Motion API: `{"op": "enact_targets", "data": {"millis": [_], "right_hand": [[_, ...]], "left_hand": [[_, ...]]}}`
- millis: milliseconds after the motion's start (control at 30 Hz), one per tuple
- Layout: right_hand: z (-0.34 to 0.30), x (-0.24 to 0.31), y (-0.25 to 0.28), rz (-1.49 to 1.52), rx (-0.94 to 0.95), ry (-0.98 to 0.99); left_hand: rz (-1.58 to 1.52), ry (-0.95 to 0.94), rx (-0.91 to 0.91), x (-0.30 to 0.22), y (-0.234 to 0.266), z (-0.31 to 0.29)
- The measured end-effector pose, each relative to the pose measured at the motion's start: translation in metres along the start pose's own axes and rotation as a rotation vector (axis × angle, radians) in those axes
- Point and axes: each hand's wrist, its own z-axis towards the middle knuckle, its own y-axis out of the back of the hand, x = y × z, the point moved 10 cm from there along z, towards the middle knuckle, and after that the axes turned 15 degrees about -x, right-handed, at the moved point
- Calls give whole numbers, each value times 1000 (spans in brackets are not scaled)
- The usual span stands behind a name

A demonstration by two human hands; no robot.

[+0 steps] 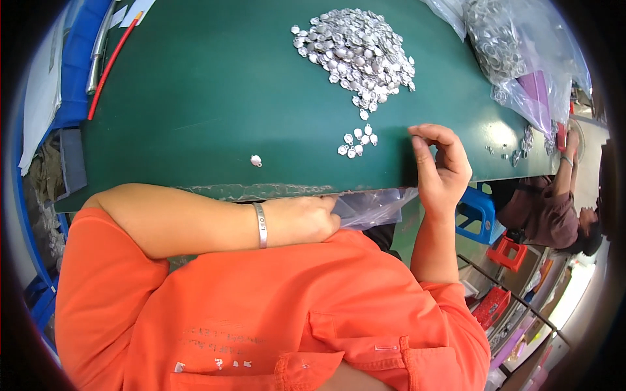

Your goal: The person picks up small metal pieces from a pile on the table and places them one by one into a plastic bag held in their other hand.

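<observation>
Silver-coloured metal charms lie heaped on the green table, well apart from both hands. A small cluster of charms sits just left of the right hand, not touching it. Right hand rests at the table edge, thumb and fingers pinched together; whether a charm is inside the pinch cannot be told. Left hand is closed on the mouth of a clear plastic bag below the table edge. 1 single charm lies apart, further left.
</observation>
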Motion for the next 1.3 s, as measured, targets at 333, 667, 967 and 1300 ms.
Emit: {"op": "enact_targets", "data": {"millis": [333,667,967,1300], "right_hand": [[-16,0,-29,33,93,-15],[-13,14,-31,57,143,135],[1,25,-39,77,178,198],[0,16,-40,72,123,138]], "left_hand": [[-10,7,-5,-1,1,2],[9,0,-3,-2,4,3],[-68,110,94,4,-5,1],[56,-18,-1,-2,3,1]]}}
